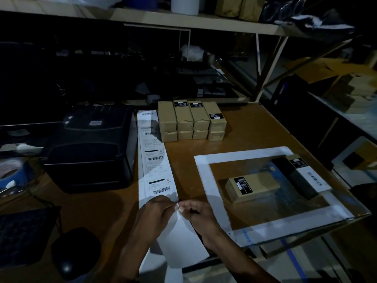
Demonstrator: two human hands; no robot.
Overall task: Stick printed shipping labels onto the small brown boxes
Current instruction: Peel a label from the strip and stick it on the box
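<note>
A long white strip of printed shipping labels [156,160] runs from the back of the table toward me. My left hand [157,211] presses on the strip's near end and pinches its right edge. My right hand [195,211] pinches the same edge, fingertips meeting the left hand's. A blank white sheet [183,242] hangs below my hands. One small brown box [257,184] lies on its side inside a white taped square [210,180]. Beside it lies a dark box [295,176] with a white label. Several brown boxes [191,119] stand stacked at the back.
A black label printer [91,148] sits left of the strip. A dark mouse [75,252] and keyboard [22,237] lie at the near left, blue tape roll [12,172] at far left. Shelving stands behind and to the right. The table's edge runs along the right.
</note>
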